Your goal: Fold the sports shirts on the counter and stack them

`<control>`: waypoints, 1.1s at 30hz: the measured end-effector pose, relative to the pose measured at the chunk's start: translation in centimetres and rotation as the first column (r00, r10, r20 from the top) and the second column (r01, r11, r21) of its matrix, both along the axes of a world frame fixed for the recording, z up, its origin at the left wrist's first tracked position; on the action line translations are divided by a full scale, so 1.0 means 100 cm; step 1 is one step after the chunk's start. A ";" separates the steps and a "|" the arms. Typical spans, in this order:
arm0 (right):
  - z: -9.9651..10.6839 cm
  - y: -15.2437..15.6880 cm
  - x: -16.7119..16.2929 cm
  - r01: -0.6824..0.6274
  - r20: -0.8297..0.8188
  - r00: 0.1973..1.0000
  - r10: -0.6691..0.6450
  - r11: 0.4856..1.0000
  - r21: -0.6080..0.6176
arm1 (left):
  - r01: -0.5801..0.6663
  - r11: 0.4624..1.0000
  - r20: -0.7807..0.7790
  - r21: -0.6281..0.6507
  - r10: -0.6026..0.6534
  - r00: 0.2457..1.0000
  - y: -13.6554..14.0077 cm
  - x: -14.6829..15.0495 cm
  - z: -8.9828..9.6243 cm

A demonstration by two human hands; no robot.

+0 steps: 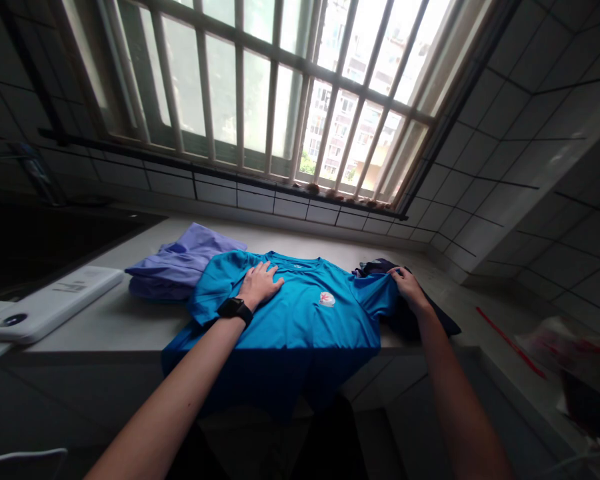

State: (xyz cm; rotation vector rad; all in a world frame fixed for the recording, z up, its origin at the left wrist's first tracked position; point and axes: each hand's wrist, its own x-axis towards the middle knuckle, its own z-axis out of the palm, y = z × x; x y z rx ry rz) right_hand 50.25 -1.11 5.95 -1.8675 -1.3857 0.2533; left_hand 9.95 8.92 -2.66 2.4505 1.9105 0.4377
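A blue T-shirt (300,313) lies spread on the white counter, its collar toward the window and its lower part hanging over the front edge. My left hand (260,285) rests flat on the shirt's upper left chest, fingers stretched out. At the right, my right hand (405,283) pinches the end of the shirt's sleeve and holds it out sideways. A small pale-and-red print (327,299) shows on the chest. Dark folded cloth (425,317) lies beneath and beside my right hand. To the shirt's left sits a folded purple garment (185,260), touching it.
A white box-shaped device (55,300) with a round dark spot lies on the counter (120,327) at left. Behind it are a dark sink (55,227) and a faucet (37,173). A red strip (510,341) and a clear plastic bag (560,343) lie at right. A barred window stands behind.
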 end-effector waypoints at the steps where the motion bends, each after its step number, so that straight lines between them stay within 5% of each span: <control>1: 0.000 0.000 -0.001 0.032 -0.009 0.999 -0.032 0.999 -0.004 | 0.002 1.000 0.004 -0.001 -0.002 1.000 0.000 0.000 0.000; 4: 0.002 -0.004 -0.007 0.057 -0.132 0.989 -0.067 0.995 -0.076 | 0.001 1.000 0.005 0.004 -0.001 1.000 -0.002 0.000 0.002; 9: 0.008 -0.017 -0.018 -0.216 -0.461 0.876 0.139 0.969 -0.119 | -0.011 1.000 -0.001 0.014 0.011 1.000 -0.004 0.001 0.004; 14: 0.007 -0.016 -0.038 -0.195 -0.319 0.941 0.118 0.956 -0.221 | -0.002 1.000 0.020 -0.007 0.002 1.000 -0.007 0.001 0.007; 19: 0.010 -0.004 -0.071 -0.175 -0.329 0.932 0.152 0.984 -0.041 | 0.001 1.000 0.002 -0.015 -0.001 1.000 -0.007 0.001 0.008; 24: 0.016 0.002 -0.086 -0.289 -0.434 0.856 0.280 0.956 0.046 | 0.002 1.000 0.017 -0.006 -0.002 1.000 -0.004 0.000 0.005; 29: -0.002 0.003 -0.084 -0.325 -0.053 0.946 0.321 0.932 -0.160 | 0.015 1.000 0.030 -0.018 -0.014 0.999 -0.005 0.001 0.007; 33: -0.026 0.003 -0.096 -0.354 0.280 0.819 0.501 0.826 -0.439 | 0.014 0.999 0.017 -0.037 -0.014 1.000 -0.008 0.001 0.010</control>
